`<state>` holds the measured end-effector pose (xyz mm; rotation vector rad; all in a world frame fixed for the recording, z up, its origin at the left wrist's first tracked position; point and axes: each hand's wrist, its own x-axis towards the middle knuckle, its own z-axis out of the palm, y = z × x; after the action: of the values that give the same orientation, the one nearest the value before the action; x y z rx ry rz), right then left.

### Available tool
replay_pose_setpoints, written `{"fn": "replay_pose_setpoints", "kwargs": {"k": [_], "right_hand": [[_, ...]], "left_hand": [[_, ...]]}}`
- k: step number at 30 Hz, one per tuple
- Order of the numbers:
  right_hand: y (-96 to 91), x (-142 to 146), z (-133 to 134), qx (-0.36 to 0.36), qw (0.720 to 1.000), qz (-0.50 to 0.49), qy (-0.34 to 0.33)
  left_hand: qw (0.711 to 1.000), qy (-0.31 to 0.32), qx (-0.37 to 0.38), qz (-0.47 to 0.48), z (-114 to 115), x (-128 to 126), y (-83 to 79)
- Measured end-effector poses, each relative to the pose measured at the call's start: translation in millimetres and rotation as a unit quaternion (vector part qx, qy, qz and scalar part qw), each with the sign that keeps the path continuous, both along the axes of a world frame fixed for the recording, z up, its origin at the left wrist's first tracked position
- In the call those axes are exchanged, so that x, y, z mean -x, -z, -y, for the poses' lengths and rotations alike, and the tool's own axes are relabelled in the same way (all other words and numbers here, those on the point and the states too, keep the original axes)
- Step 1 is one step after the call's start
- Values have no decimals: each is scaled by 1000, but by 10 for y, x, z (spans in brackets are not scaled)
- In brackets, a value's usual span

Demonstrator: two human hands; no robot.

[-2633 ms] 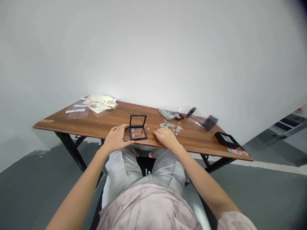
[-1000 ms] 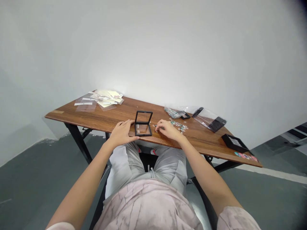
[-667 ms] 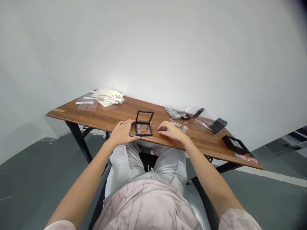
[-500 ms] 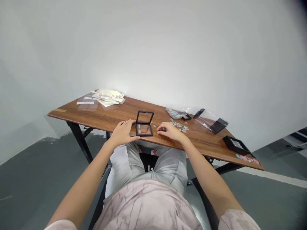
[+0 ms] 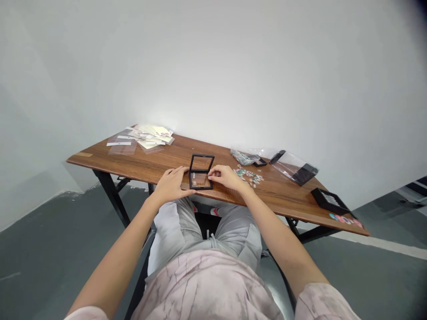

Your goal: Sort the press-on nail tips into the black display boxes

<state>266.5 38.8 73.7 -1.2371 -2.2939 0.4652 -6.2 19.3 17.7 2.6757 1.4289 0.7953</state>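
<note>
A small black hinged display case (image 5: 201, 187) with clear panes lies at the table's front edge, its lid tilted up at the back. A few small clear pieces (image 5: 194, 178) are inside its lower half, on the left. My left hand (image 5: 171, 184) rests flat on the table against the case's left side, fingers spread, thumb along the near edge. At the right rim of the case, my right hand (image 5: 224, 176) has its fingertips pinched together over the lower pane. Whatever they hold is too small to make out. Scattered clear and green pieces (image 5: 255, 177) lie to its right.
Behind the pieces sit a clear bag (image 5: 245, 157) of similar bits and a small black case (image 5: 260, 162). Farther right are a plastic bag with black items (image 5: 305, 174), a black box (image 5: 328, 201) and colourful round pieces (image 5: 345, 219). Cards in sleeves (image 5: 151, 134) pile up at the left.
My right hand has moved left from the table beside the loose pieces to the case's right rim. My left hand and the case stay in place.
</note>
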Motion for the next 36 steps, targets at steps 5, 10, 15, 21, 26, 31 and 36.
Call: {"fn": "replay_pose_setpoints", "kwargs": {"k": [5,10,15,21,26,31,36], "right_hand": [[-29,45,39,23,1000,-7,-14],[-63,3,119,66,997,-2,-46],[-48,-15,113,79,996,6,-51],[-36,-17,107,79,995,4,-58],[-56,-2,129,82,995,6,-56],[-157,-81,207,67,997,-21,-39],[-246,-415,279,44,998,-7,54]], "left_hand": [[1000,-2,2,-3,9,-2,-10],[1000,-4,2,-4,11,-3,-8],[1000,-2,1,-4,8,-1,-10],[1000,0,-2,-2,12,0,-22],[1000,1,0,-3,15,0,-24],[1000,-1,6,-5,10,0,-15],[1000,-2,8,-5,10,-1,-12]]}}
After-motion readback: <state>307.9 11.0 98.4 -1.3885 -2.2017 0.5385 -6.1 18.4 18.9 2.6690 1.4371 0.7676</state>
